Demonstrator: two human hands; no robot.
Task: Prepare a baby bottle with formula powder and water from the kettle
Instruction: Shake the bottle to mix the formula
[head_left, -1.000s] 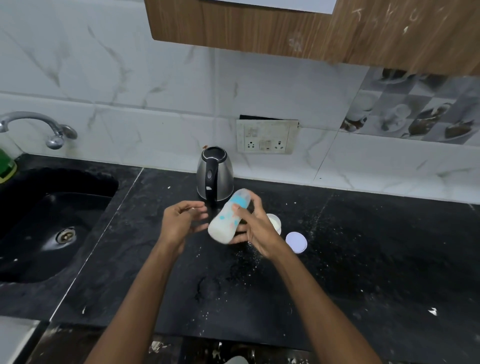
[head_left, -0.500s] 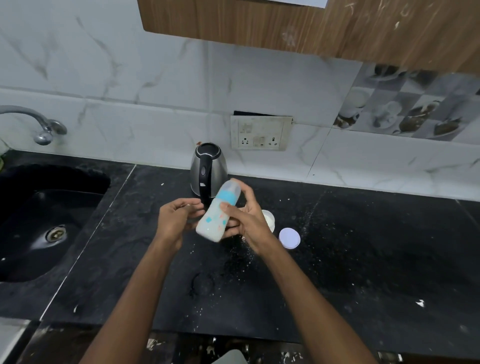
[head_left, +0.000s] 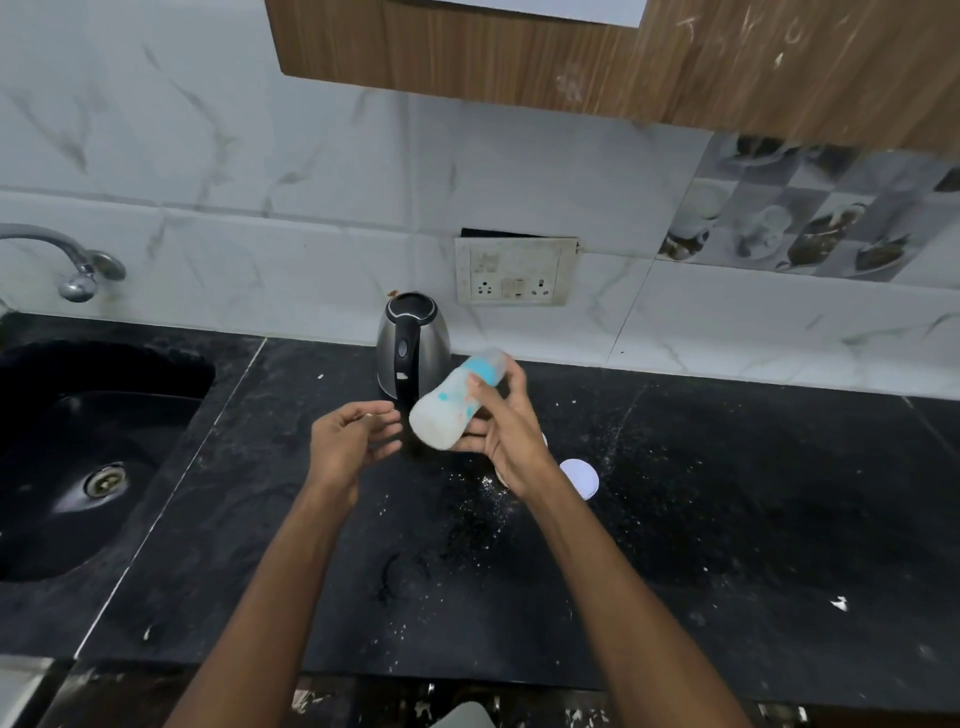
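My right hand (head_left: 506, 436) grips a baby bottle (head_left: 451, 410) with a blue collar and milky white contents, tilted with its cap end up and away from me. My left hand (head_left: 353, 436) hovers just left of the bottle's base with loosely curled fingers, holding nothing. A steel kettle (head_left: 413, 345) with a black handle stands against the wall right behind the bottle. A white round lid (head_left: 581, 478) lies on the black counter (head_left: 727, 493) right of my wrist. The formula container is mostly hidden behind my right hand.
A black sink (head_left: 98, 452) with a tap (head_left: 78, 270) lies to the left. Spilled white powder specks dot the counter under my hands. A wall socket (head_left: 514, 273) sits above the kettle, and a wooden cabinet (head_left: 571, 57) hangs overhead.
The bottle has tipped a little flatter in my right hand, and my left hand has drawn slightly away from its base. The view has shifted a little.
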